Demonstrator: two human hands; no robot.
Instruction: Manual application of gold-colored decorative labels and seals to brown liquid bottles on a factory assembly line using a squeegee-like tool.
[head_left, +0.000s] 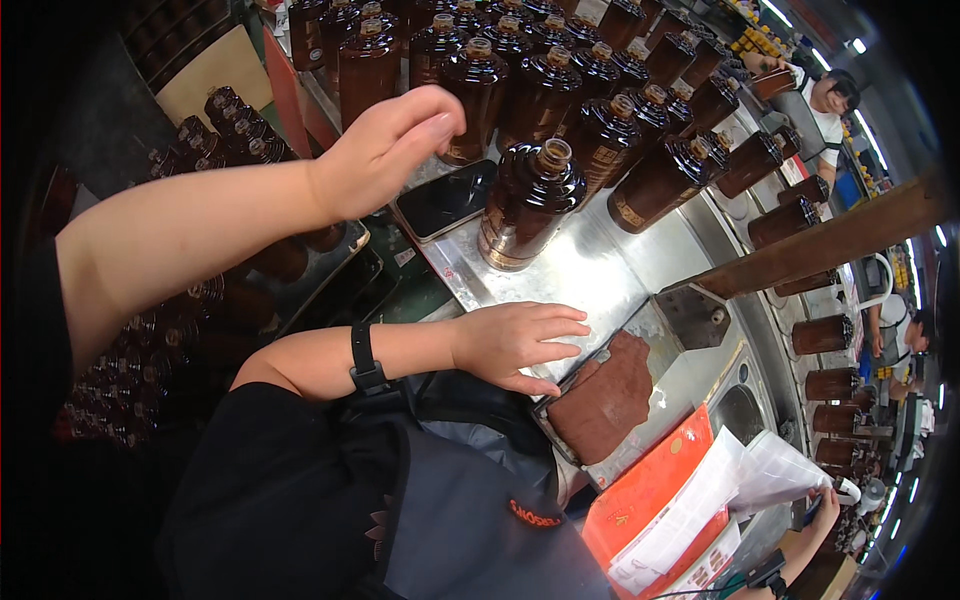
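Observation:
My left hand hangs in the air beside several dark brown glass bottles, its fingers loosely bent and nothing visible in them. My right hand, below a dark wristband, is stretched out with fingers spread over the metal table. The nearest bottle stands uncapped between the two hands, its amber neck on top. A dark-screened phone lies on the table next to that bottle. By my right fingertips is a folded reddish-brown cloth. Neither hand touches a bottle as far as I can tell.
Several bottles crowd the far side; more stand low at the left. A wooden bar crosses the right. An orange-red folder and white papers lie lower right, beside a co-worker's hand. Other people sit farther right.

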